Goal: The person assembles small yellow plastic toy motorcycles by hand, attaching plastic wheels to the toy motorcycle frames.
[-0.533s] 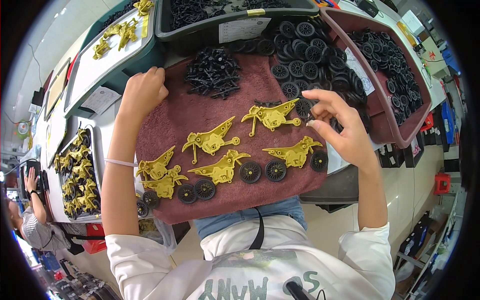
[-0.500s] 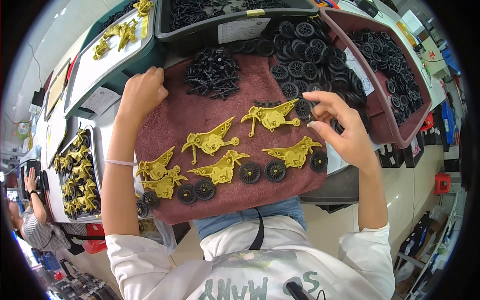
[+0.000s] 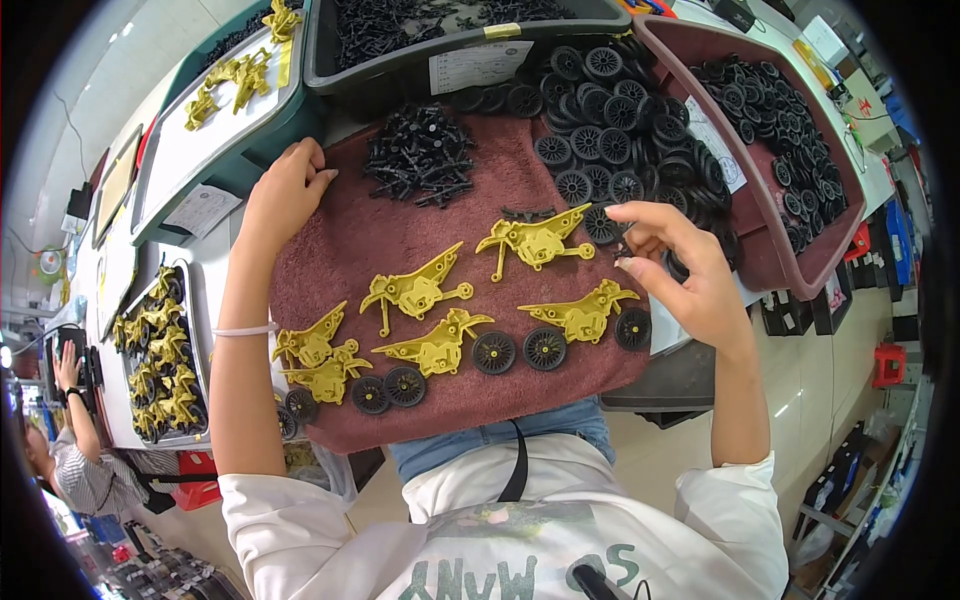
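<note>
Small black plastic axle pin [image 3: 622,248]: pinched between thumb and fingertips of the right hand [image 3: 680,275], just beside the yellow plastic toy motorcycle frame [image 3: 535,240] lying flat on the maroon towel [image 3: 340,235], likely laid out for fitting. Left hand [image 3: 285,190]: fingers loosely curled, grasping nothing, resting on the towel's far-left edge beside the heap of black pins [image 3: 420,155]. Beyond the fingertips, a white rectangular paper label [image 3: 480,65] fronts the grey bin [image 3: 330,50].

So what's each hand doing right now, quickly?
Left hand: loosely curled, empty, resting on the maroon cloth's edge.
Right hand: fingertips pinching a small black part.

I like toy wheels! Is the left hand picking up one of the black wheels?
No, the left hand rests on the edge of the red cloth, away from the black wheels, with nothing in it.
</note>
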`<state>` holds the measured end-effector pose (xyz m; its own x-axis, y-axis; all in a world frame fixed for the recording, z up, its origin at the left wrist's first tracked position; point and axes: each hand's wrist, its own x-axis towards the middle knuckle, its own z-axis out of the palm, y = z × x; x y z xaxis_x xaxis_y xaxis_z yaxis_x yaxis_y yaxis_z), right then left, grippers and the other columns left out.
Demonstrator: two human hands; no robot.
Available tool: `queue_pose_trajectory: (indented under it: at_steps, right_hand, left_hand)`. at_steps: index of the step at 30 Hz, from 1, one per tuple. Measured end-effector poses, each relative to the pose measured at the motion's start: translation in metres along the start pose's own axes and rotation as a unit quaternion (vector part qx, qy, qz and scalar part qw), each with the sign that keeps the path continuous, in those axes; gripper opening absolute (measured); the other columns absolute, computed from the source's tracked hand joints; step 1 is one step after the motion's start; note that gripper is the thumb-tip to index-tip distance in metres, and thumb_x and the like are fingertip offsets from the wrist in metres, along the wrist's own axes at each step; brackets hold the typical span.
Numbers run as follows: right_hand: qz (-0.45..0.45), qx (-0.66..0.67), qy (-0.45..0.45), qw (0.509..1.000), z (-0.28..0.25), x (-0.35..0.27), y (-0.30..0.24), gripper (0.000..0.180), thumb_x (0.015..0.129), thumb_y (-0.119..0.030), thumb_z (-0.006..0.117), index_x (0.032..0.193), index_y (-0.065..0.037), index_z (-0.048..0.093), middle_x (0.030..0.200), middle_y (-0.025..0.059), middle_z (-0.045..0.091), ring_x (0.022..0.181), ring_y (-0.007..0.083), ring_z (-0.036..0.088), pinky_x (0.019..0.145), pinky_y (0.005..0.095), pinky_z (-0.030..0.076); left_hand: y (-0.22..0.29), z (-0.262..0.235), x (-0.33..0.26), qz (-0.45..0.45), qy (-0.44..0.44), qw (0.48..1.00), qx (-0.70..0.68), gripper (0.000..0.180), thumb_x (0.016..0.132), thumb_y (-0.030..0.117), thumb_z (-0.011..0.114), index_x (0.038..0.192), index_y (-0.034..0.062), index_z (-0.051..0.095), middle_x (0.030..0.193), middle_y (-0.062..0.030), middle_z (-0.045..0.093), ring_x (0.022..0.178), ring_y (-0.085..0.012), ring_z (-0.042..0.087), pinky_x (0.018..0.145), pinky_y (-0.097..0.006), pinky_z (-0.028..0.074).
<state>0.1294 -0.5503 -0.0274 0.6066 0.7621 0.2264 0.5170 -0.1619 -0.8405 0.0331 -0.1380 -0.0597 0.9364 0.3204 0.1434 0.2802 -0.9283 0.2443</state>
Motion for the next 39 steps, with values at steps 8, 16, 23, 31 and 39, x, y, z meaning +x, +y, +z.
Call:
queue_pose_trajectory:
  at_steps: [8, 16, 23, 31, 39]
  right_hand:
    - [0.02, -0.037, 0.039, 0.998, -0.006, -0.009, 0.008, 0.017, 0.083, 0.004, 0.062, 0.097, 0.0, 0.072, 0.088, 0.0065, 0.063, 0.073, 0.0127, 0.057, 0.066, 0.0251, 0.045]
    - [-0.017, -0.01, 0.031, 0.999, -0.007, -0.011, 0.015, 0.03, 0.078, 0.014, 0.053, 0.098, 0.0, 0.071, 0.091, 0.0083, 0.065, 0.075, 0.0133, 0.06, 0.067, 0.0251, 0.047]
    - [-0.012, -0.028, 0.057, 0.998, 0.001, -0.012, 0.013, 0.021, 0.075, 0.008, 0.069, 0.094, -0.001, 0.071, 0.09, 0.0086, 0.065, 0.075, 0.0127, 0.06, 0.063, 0.0248, 0.047]
    - [-0.1, 0.035, 0.031, 0.994, 0.049, -0.003, -0.023, 0.015, 0.073, 0.002, 0.076, 0.087, -0.002, 0.071, 0.087, 0.0081, 0.067, 0.077, 0.0181, 0.065, 0.067, 0.0293, 0.051]
    - [-0.022, 0.309, -0.001, 0.951, 0.092, -0.015, -0.05, 0.013, 0.08, -0.001, 0.073, 0.092, 0.001, 0.069, 0.081, 0.0088, 0.069, 0.071, 0.0156, 0.065, 0.062, 0.0255, 0.049]
  left_hand:
    - [0.01, -0.007, 0.001, -0.035, -0.039, 0.998, -0.027, 0.02, 0.081, 0.008, 0.06, 0.098, -0.0011, 0.057, 0.094, -0.019, 0.063, 0.086, -0.0379, 0.062, 0.078, -0.043, 0.049]
    - [0.024, -0.023, -0.028, 0.068, 0.104, 0.992, 0.018, 0.013, 0.091, 0.006, 0.052, 0.098, -0.0012, 0.059, 0.091, -0.016, 0.054, 0.073, -0.0315, 0.059, 0.072, -0.038, 0.048]
    - [0.124, -0.07, -0.109, 0.058, -0.002, 0.98, -0.191, 0.014, 0.091, -0.004, 0.05, 0.098, -0.0015, 0.061, 0.089, -0.0131, 0.055, 0.074, -0.0233, 0.058, 0.068, -0.034, 0.047]
    - [0.164, -0.04, -0.161, 0.02, -0.014, 0.837, -0.546, 0.014, 0.094, -0.005, 0.051, 0.102, -0.0067, 0.062, 0.098, -0.0106, 0.057, 0.071, -0.0121, 0.057, 0.063, -0.023, 0.048]
    - [0.183, -0.013, -0.183, -0.005, 0.061, 0.759, -0.649, 0.019, 0.093, -0.003, 0.06, 0.112, -0.0063, 0.056, 0.109, -0.0133, 0.06, 0.082, -0.0108, 0.06, 0.07, -0.023, 0.051]
